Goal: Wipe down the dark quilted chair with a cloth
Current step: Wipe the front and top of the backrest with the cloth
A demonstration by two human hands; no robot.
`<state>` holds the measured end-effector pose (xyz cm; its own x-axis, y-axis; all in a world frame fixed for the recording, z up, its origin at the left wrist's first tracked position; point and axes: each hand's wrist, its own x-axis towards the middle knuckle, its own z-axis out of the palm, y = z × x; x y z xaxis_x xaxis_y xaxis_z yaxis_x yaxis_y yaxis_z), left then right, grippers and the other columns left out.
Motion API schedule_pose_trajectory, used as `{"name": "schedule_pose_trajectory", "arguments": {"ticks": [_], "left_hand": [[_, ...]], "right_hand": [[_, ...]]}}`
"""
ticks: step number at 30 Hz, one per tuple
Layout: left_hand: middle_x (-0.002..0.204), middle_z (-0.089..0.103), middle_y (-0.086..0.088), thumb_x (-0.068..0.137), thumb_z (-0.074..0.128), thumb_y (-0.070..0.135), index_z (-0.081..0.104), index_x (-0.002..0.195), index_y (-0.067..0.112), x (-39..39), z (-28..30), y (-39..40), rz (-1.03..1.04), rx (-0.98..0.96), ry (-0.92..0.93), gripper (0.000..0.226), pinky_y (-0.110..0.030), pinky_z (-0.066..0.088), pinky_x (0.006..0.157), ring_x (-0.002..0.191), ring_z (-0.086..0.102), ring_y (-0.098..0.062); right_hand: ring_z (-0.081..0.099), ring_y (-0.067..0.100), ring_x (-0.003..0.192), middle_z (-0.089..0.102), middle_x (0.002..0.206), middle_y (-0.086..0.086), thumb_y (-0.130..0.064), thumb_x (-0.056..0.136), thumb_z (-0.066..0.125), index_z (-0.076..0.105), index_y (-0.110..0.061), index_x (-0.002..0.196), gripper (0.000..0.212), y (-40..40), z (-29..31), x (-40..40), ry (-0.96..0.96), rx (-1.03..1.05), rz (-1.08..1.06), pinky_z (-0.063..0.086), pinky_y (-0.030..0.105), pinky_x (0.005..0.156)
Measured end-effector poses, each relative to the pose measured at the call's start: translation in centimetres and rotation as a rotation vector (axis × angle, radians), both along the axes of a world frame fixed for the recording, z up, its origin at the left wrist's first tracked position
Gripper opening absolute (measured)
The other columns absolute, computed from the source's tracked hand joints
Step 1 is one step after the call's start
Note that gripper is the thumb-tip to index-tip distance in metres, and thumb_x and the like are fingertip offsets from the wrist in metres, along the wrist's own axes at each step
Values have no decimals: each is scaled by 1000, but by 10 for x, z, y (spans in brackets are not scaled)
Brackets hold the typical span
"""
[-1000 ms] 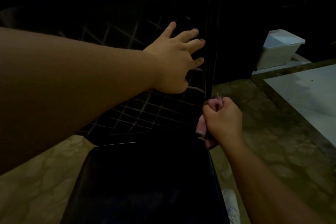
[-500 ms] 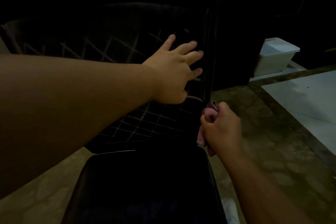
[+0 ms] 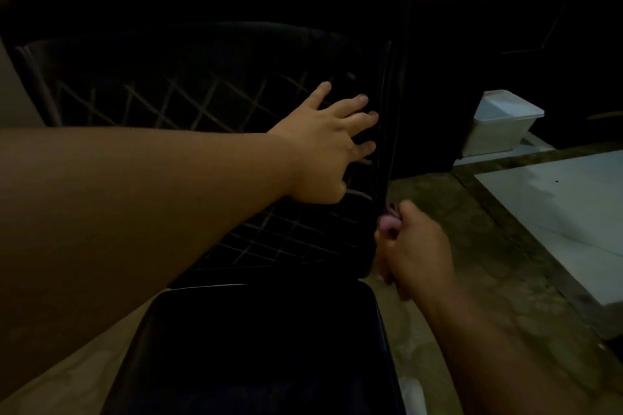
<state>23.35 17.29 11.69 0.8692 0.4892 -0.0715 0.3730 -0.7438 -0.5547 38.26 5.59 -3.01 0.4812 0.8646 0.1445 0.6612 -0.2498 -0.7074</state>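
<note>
The dark quilted chair (image 3: 209, 101) fills the left and centre of the head view and serves as the reference for all positions below. Its backrest stands upright with a diamond-stitched panel inside a smooth padded border; its seat (image 3: 263, 347) lies below the backrest, nearest the camera.

Left hand (image 3: 332, 148): the grip is wide. The fingers are straight and spread, and the palm lies flat against the quilted panel, close to the backrest's right border. The left forearm crosses the view from the left edge, in front of the lower left part of the backrest.

Right hand (image 3: 416, 246): the grip is closed around the cloth (image 3: 387, 222). The fingers are curled over a bunched pink cloth, of which only small portions show above and below the knuckles. The hand sits at the outer right edge of the backrest, low down, just above the level of the seat. The cloth lies against or just beside that edge; contact cannot be confirmed because the area is dark and blurred.

Surroundings: a patterned floor (image 3: 472, 296) extends to the right of the chair. A white lidded container (image 3: 502, 125) stands on the floor well to the right of the backrest. A pale, flat slab (image 3: 566, 212) lies right of the chair, nearer the camera than the container.
</note>
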Motion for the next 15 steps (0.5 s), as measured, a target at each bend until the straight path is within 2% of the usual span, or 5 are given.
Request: {"name": "schedule_pose_trajectory", "arguments": {"ticks": [2, 6, 10, 13, 15], "left_hand": [[171, -10, -4, 94, 38, 57, 12, 163, 33, -1, 0, -1, -12, -1, 0, 77, -62, -11, 122, 156, -19, -27], [171, -3, -6, 95, 40, 58, 21, 162, 30, -2, -1, -9, -20, -21, -54, 76, -65, -7, 122, 156, -15, -29], [171, 4, -6, 94, 45, 56, 27, 161, 28, -4, 3, -24, -21, -72, -135, 74, -66, -7, 121, 157, -10, -29], [170, 8, -3, 93, 46, 54, 25, 161, 28, -16, 6, -36, -22, -90, -188, 76, -65, -9, 120, 157, -9, -27], [170, 8, -3, 93, 46, 54, 25, 161, 28, -28, 9, -41, -20, -87, -218, 76, -66, -9, 120, 157, -9, -27]], "right_hand": [[64, 16, 55, 61, 79, 0, -25, 89, 59, 47, -26, 80, 16, -15, -12, 3, -19, -100, -49, 57, 42, 49], [65, 18, 49, 62, 72, 4, -20, 91, 63, 50, -20, 79, 18, -37, -9, -5, 154, 37, -70, 54, 44, 39], [61, 7, 59, 61, 71, -5, -23, 88, 68, 50, -24, 77, 21, -37, 12, -15, 70, 137, -50, 51, 27, 48], [60, 4, 69, 61, 75, -7, -23, 86, 72, 53, -25, 81, 19, -36, 24, -21, 56, 188, -45, 53, 32, 60], [59, 2, 71, 62, 76, -7, -24, 85, 72, 55, -24, 83, 18, -37, 33, -27, 45, 215, -33, 53, 32, 63]]}}
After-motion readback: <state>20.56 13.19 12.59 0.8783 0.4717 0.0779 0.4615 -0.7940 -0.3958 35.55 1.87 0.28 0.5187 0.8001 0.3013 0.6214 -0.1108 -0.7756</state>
